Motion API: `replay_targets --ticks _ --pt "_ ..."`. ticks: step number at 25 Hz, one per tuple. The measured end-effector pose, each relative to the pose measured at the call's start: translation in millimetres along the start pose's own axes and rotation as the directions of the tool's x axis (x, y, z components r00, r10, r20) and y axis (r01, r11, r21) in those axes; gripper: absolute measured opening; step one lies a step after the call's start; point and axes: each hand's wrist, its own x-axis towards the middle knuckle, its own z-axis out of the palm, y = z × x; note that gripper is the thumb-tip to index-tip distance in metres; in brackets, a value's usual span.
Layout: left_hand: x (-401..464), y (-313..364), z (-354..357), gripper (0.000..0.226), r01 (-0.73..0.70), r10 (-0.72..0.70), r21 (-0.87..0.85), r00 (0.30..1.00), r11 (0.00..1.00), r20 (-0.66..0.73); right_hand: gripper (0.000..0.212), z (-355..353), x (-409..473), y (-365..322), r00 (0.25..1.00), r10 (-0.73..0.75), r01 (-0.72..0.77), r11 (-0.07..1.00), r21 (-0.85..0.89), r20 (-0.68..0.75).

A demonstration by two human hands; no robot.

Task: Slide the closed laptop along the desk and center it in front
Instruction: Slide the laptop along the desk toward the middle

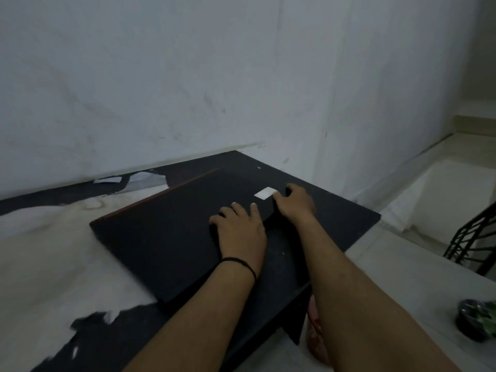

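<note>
A closed black laptop with a thin red edge lies at an angle on the dark desk, toward its right end. A white sticker sits near the lid's far right corner. My left hand rests flat on the lid's right part, fingers spread, a black band on the wrist. My right hand is curled over the laptop's right edge just beside the sticker, thumb on the lid.
The desk's dark surface is peeled, with a large pale worn patch on the left. A white wall runs close behind. Right of the desk is pale floor with a black metal frame and a dark round object.
</note>
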Motion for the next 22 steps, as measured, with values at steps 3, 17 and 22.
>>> replay_targets --ticks 3,17,22 --pt "-32.7 -20.4 -3.5 0.068 -0.015 0.015 -0.013 1.0 1.0 -0.022 0.057 -19.1 -48.8 8.7 0.998 -0.043 0.044 0.999 0.03 -0.039" --pt "-63.5 -18.7 -11.7 0.043 -0.077 0.069 -0.04 0.982 0.996 -0.176 0.028 -43.2 -92.8 24.8 0.988 0.058 0.036 0.816 0.576 -0.145" --pt "-60.9 -19.6 -4.6 0.054 -0.026 0.027 0.004 0.979 1.0 -0.204 0.032 -45.2 -92.3 26.3 0.979 0.11 0.033 0.74 0.672 -0.169"
